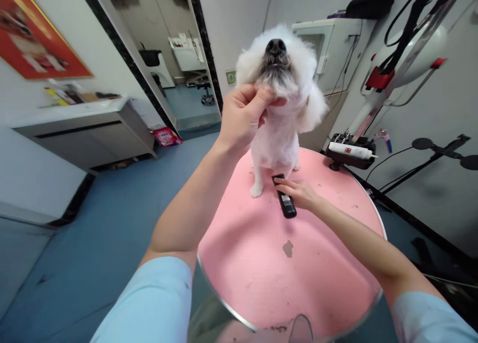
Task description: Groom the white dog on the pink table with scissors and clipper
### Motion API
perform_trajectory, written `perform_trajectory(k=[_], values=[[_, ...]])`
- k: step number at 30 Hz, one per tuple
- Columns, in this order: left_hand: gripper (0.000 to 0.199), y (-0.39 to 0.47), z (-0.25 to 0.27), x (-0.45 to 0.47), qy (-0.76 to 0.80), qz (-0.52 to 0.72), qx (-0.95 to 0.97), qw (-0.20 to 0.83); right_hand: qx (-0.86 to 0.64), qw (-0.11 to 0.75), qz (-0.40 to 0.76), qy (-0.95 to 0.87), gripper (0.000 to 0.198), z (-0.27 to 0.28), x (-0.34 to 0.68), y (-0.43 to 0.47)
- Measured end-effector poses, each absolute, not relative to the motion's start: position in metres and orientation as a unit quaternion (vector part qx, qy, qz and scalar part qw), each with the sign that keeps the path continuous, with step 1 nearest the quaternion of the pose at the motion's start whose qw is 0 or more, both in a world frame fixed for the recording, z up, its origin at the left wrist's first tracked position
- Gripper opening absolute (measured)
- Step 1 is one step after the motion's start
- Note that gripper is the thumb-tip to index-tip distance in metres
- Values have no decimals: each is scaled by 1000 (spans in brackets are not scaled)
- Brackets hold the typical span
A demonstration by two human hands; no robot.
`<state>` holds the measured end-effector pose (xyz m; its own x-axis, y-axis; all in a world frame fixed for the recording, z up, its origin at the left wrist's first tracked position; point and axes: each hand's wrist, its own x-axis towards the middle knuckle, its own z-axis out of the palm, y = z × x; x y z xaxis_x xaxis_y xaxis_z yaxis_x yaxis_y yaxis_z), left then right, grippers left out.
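A fluffy white dog (276,139) sits upright on a round pink grooming table (246,263), its muzzle tipped up toward me. Under its chin, my left hand (242,114) is closed, with thumb and fingers pinching the chin fur. My right hand (303,194) is wrapped round a black hair clipper (287,206), low in front of the dog's chest and front legs. The clipper's upper end points at the dog; I cannot tell whether it touches the fur. One front paw (257,189) stands on the table left of the clipper.
At the table's right edge a black tool holder (351,160) carries a white tube (351,150), beside a metal arm post (377,99). A black stand (436,156) is farther right. Left are a low cabinet (82,134) and a doorway; a white cabinet (328,49) stands behind the dog.
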<state>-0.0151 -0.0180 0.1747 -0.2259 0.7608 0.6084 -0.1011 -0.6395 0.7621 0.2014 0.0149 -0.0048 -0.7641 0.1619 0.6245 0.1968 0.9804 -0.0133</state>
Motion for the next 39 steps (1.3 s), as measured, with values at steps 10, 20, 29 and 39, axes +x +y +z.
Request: perform_trajectory(k=[10, 20, 29, 39], values=[[36, -24, 181, -19, 349, 739, 515, 259, -135, 279, -26, -950, 23, -15, 203, 28], [36, -19, 3, 8, 572, 582, 505, 282, -197, 346, 219, -891, 30, -12, 225, 4], [31, 7, -85, 86, 682, 356, 515, 378, -290, 443, 177, -830, 23, 74, 246, 8], [33, -60, -75, 111, 677, 368, 510, 383, -420, 226, 252, -842, 24, 91, 193, 48]])
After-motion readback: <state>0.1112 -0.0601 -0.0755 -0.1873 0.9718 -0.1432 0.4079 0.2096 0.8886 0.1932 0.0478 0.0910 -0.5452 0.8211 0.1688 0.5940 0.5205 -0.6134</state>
